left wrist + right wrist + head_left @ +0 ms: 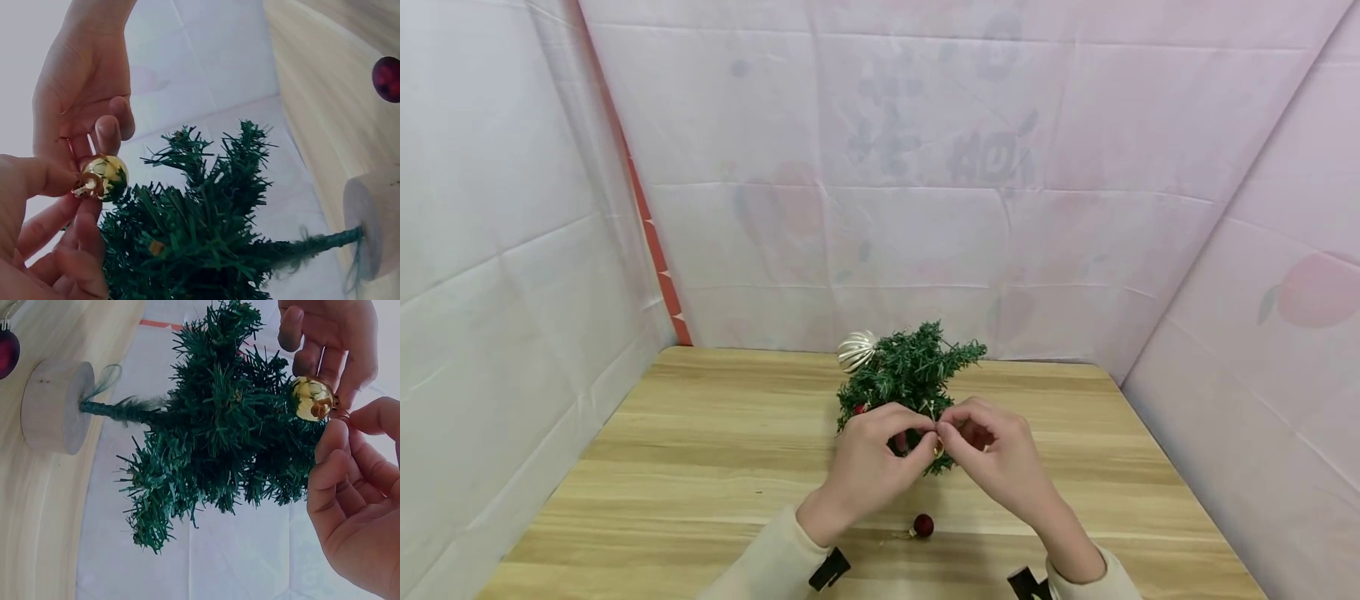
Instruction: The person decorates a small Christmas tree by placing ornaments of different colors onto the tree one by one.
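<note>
A small green artificial Christmas tree stands on the table, its round pale wooden base visible in the right wrist view. In front of its branches, a shiny gold bauble hangs between the two hands. My left hand pinches at the bauble's cap and hanging loop with thumb and forefinger. Thumb and forefinger of my right hand pinch the loop from the other side, fingertips meeting the left ones. How the loop runs between the fingertips is mostly hidden.
A dark red bauble with a string lies on the wooden table, nearer than the tree. A silvery ribbed ornament sits at the tree's upper left, and a red one shows lower down. Pale cloth walls enclose the table.
</note>
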`<state>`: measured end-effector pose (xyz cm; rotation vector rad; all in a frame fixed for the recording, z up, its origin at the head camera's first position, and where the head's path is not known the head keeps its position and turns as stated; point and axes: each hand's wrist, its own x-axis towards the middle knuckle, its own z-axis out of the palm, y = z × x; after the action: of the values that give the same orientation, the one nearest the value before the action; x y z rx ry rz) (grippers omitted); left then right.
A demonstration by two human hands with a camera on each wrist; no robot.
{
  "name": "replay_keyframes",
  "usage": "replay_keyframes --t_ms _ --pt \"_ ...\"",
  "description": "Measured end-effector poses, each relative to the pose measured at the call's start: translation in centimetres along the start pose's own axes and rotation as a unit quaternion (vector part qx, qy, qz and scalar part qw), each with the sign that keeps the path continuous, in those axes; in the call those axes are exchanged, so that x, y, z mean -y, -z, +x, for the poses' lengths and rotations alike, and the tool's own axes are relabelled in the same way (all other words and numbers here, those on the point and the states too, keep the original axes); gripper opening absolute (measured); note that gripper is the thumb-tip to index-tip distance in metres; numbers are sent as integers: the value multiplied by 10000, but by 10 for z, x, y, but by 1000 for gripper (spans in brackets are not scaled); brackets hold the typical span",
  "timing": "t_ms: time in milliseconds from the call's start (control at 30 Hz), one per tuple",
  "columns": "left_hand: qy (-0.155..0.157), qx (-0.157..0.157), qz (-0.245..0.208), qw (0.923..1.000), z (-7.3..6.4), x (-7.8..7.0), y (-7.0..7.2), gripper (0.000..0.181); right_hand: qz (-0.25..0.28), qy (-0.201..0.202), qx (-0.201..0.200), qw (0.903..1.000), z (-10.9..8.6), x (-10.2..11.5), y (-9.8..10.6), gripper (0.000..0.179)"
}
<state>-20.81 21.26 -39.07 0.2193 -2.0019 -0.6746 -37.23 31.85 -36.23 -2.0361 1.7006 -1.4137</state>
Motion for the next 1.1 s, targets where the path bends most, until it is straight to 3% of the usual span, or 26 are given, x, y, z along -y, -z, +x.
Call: replay_keyframes --t_ms 367,700,1100 --pt "572 -192 331 9976 9 -9 -4 5 -362 -201 -256 9988 1 -10 5 16" --pt "478 -197 728 9960 16 -12 -12 7 -553 -462 -456 9964 4 -13 7 16" --pt "599 110 861 9944 21 -14 -15 8 -428 -1100 -170 9929 6 -15 10 10"
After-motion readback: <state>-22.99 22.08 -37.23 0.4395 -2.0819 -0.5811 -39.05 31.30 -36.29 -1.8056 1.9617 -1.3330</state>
